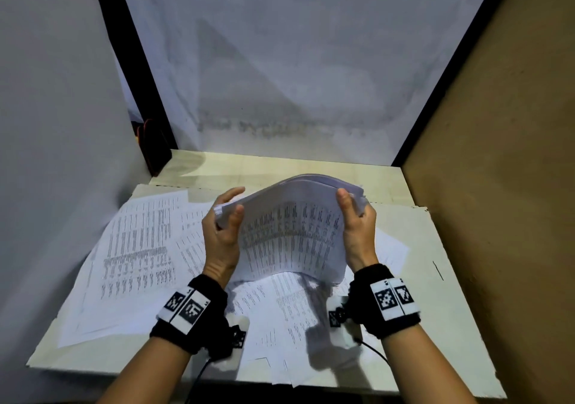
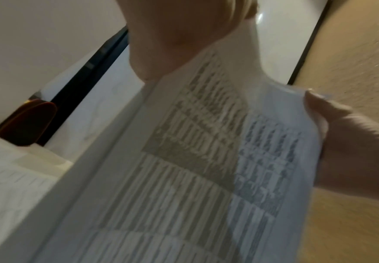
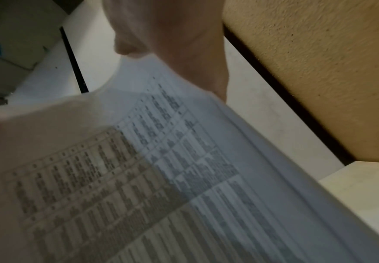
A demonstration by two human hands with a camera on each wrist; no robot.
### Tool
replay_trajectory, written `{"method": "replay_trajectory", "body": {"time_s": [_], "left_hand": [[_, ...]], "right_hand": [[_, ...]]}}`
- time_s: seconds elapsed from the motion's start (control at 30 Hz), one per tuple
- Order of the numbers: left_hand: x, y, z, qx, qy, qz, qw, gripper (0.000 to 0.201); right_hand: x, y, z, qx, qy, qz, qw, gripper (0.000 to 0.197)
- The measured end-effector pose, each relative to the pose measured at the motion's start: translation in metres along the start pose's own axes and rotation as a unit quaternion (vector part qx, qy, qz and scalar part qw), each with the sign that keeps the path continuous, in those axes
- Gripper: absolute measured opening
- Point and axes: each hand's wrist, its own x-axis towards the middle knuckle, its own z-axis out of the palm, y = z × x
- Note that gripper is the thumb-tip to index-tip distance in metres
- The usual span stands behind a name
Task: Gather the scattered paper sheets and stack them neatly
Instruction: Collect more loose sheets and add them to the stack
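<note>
A thick bundle of printed paper sheets [image 1: 289,232] is held upright above the table, bowed at the top, its lower edge hanging just over the loose sheets. My left hand [image 1: 222,226] grips its left edge, thumb in front and fingers behind. My right hand [image 1: 357,223] grips the right edge the same way. In the left wrist view the bundle [image 2: 184,169] fills the frame, my left hand [image 2: 175,35] at its top. In the right wrist view the bundle [image 3: 139,178] runs under my right hand [image 3: 179,44]. Several loose sheets [image 1: 137,248] lie scattered flat on the table beneath.
The pale table top [image 1: 451,325] is boxed in by a white cloth wall [image 1: 280,61] at the back and left, and a brown board [image 1: 513,170] on the right. A dark orange-edged object [image 1: 149,135] stands in the back left corner.
</note>
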Motion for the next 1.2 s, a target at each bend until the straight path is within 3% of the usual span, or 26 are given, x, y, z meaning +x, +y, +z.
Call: {"method": "replay_trajectory", "body": {"time_s": [0.07,0.17,0.27,0.33,0.53,0.67,0.8,0.97,1.03,1.1,1.2], "left_hand": [[0.003,0.01,0.009,0.007,0.028,0.037,0.999,0.073],[0.009,0.018,0.02,0.024,0.058,0.075,0.995,0.078],[0.014,0.016,0.024,0.025,0.079,0.084,0.993,0.057],[0.015,0.014,0.025,0.024,0.081,0.084,0.993,0.049],[0.015,0.014,0.025,0.026,0.079,0.08,0.993,0.032],[0.016,0.014,0.025,0.043,0.075,0.083,0.993,0.038],[0.018,0.013,0.025,0.063,0.083,0.074,0.992,0.035],[0.019,0.014,0.024,0.057,0.063,0.086,0.993,0.044],[0.019,0.015,0.023,0.054,0.053,0.089,0.993,0.056],[0.019,0.016,0.018,0.046,0.026,0.089,0.995,0.066],[0.022,0.005,0.003,0.029,-0.05,0.044,0.997,0.073]], "right_hand": [[0.002,-0.002,0.008,0.013,0.041,-0.008,0.999,0.084],[0.005,-0.008,0.015,0.021,0.084,-0.041,0.995,0.049],[0.01,-0.007,0.018,0.021,0.127,-0.048,0.991,0.052],[0.012,-0.007,0.019,0.027,0.143,-0.05,0.988,0.042],[0.015,-0.005,0.011,0.033,0.141,-0.058,0.988,0.02],[0.016,-0.009,0.013,0.03,0.144,-0.058,0.987,0.034],[0.019,-0.01,0.01,0.025,0.153,-0.044,0.987,0.009],[0.02,-0.01,0.005,0.02,0.112,-0.043,0.993,0.01],[0.021,-0.007,-0.004,0.028,0.061,-0.048,0.997,0.021],[0.023,0.003,-0.017,0.009,-0.031,-0.042,0.999,0.051],[0.024,0.022,-0.037,-0.069,-0.115,0.043,0.99,0.094]]}}
